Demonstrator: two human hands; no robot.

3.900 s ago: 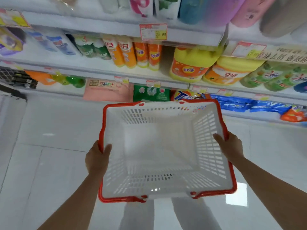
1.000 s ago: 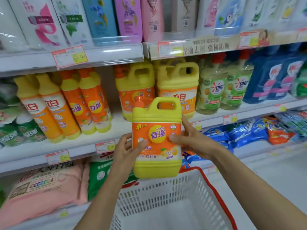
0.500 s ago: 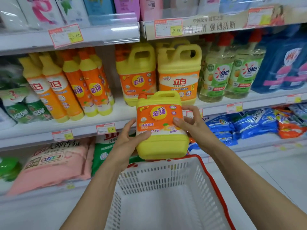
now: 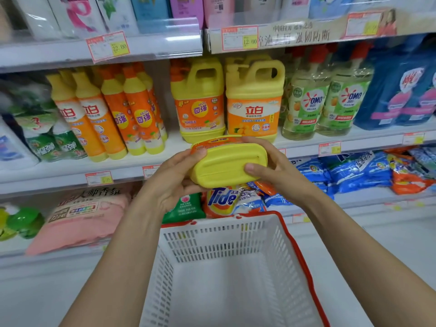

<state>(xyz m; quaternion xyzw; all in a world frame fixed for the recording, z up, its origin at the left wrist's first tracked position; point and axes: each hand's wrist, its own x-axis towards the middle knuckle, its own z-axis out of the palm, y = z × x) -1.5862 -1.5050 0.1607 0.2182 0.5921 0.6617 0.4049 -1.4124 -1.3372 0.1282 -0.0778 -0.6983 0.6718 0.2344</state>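
Supermarket aisle, white shelves [image 4: 70,171] stocked with plastic detergent bottles. Yellow jug [image 4: 227,165] tipped, ribbed base facing camera, gripped between left hand [image 4: 174,182] and right hand [image 4: 280,171]. White slatted basket [image 4: 226,234], red rim, directly below. Blurred pouches behind, likely washing powder.

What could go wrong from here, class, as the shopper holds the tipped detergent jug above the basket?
1. The jug lies tipped, base toward the camera, gripped only at its ends by the left hand and right hand; it might slip and drop hard into the basket below.
2. Its cap end faces away, unseen; if the cap is loose, it could leak while tipped.
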